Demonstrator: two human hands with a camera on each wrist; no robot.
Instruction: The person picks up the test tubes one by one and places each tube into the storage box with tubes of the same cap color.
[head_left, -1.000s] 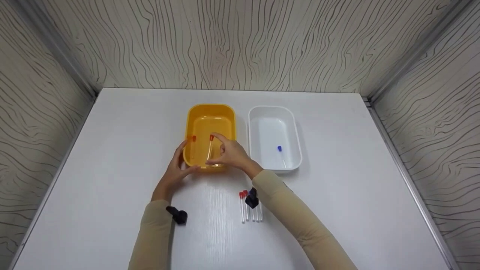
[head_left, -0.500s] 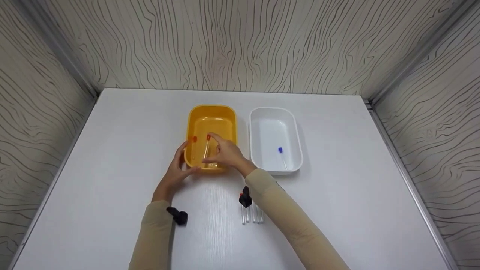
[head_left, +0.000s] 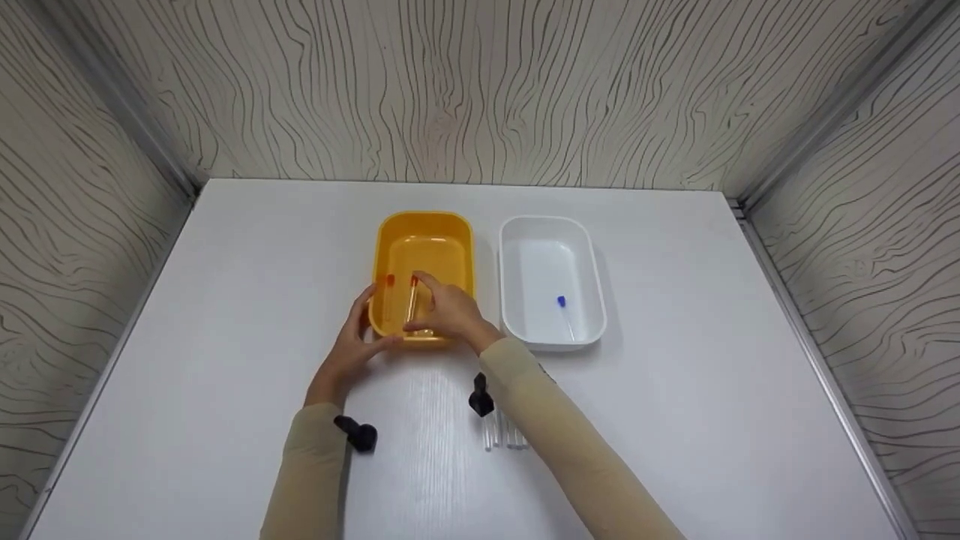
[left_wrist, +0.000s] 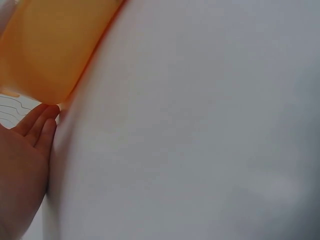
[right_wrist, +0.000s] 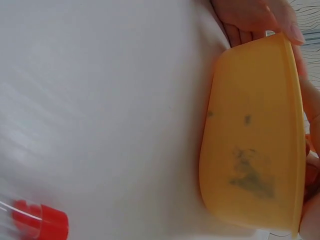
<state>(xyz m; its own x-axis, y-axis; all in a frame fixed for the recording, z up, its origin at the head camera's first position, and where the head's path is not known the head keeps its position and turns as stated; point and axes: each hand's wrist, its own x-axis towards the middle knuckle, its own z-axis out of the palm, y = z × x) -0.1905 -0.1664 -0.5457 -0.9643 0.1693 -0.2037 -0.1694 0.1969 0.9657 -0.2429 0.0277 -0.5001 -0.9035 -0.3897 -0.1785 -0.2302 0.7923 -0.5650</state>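
Note:
My left hand (head_left: pixel 350 346) holds the near left corner of a yellow plastic tub (head_left: pixel 424 225), its thumb at the near rim and its fingers along the left side. Inside the tub's near half, my right hand (head_left: pixel 454 311) pinches a clear tube with a red cap (head_left: pixel 412 306) lengthwise, forefinger at the cap and thumb at the lower end. Another red-capped tube (head_left: pixel 391 280) lies by the tub's left wall. The left wrist view shows fingers (left_wrist: pixel 47 131) against the tub's lower corner. In the right wrist view the tub's wall (right_wrist: pixel 255 130) hides most of the right hand's work.
To the right stands a white tub (head_left: pixel 551 222) holding a blue-capped tube (head_left: pixel 562 301). Several clear tubes (head_left: pixel 492 436) lie on the white table under my right forearm, partly hidden; one red cap (right_wrist: pixel 52 222) shows close up in the right wrist view. Patterned walls enclose the table.
My right hand has moved slightly left and toward me within the yellow tub, carrying the red-capped tube. The right forearm now covers more of the loose tubes. My left hand has stayed put.

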